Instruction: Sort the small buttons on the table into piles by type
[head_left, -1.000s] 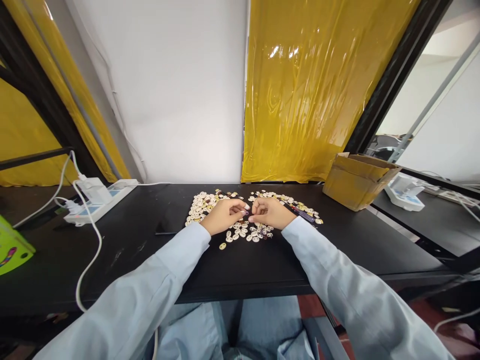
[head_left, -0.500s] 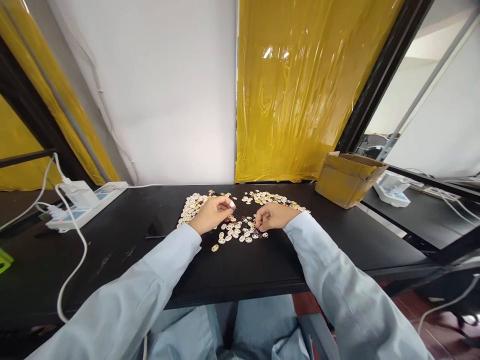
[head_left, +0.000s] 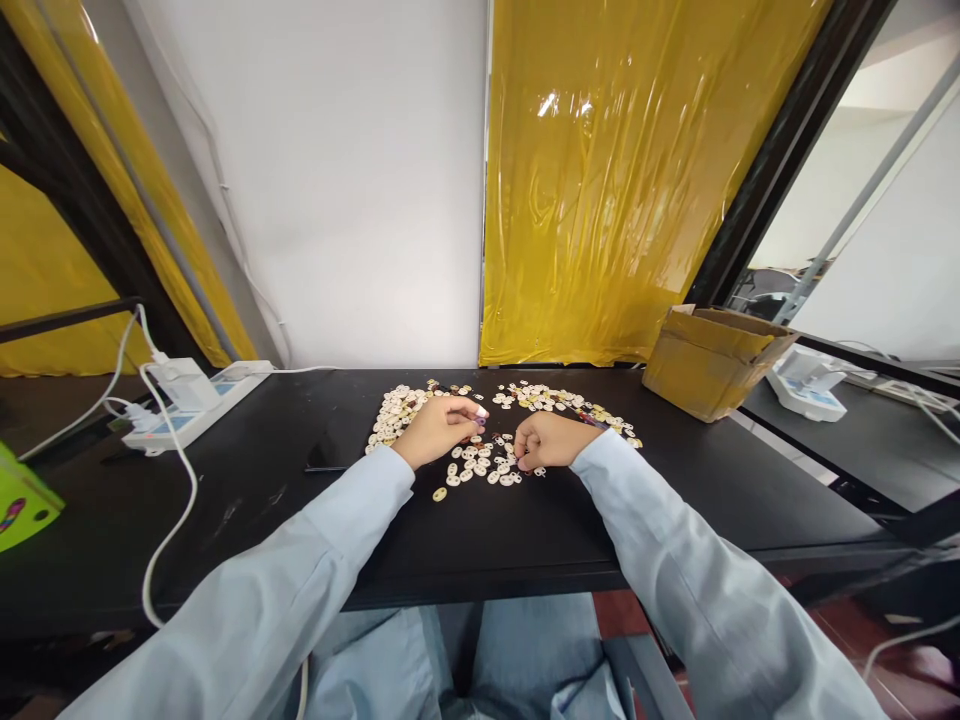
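Note:
Several small cream buttons [head_left: 480, 462] lie scattered on a black table [head_left: 480, 530], with denser heaps at the back left [head_left: 396, 412] and back right [head_left: 555, 400]. My left hand [head_left: 439, 428] rests curled above the buttons, fingertips pinched together on something too small to name. My right hand [head_left: 550, 440] is closed in a loose fist, its fingertips pressing down among the buttons near a dark one. Pale blue sleeves cover both arms.
A brown cardboard box [head_left: 712, 358] stands at the back right. A white power strip [head_left: 191, 405] with a plug and trailing white cables lies at the left. A dark phone [head_left: 326, 458] lies left of the buttons. A green box [head_left: 22, 498] sits at far left.
My hands, first pinched together at the centre, have parted. My right hand dropped down onto the buttons near me and stays there; my left hand stays raised and pinched.

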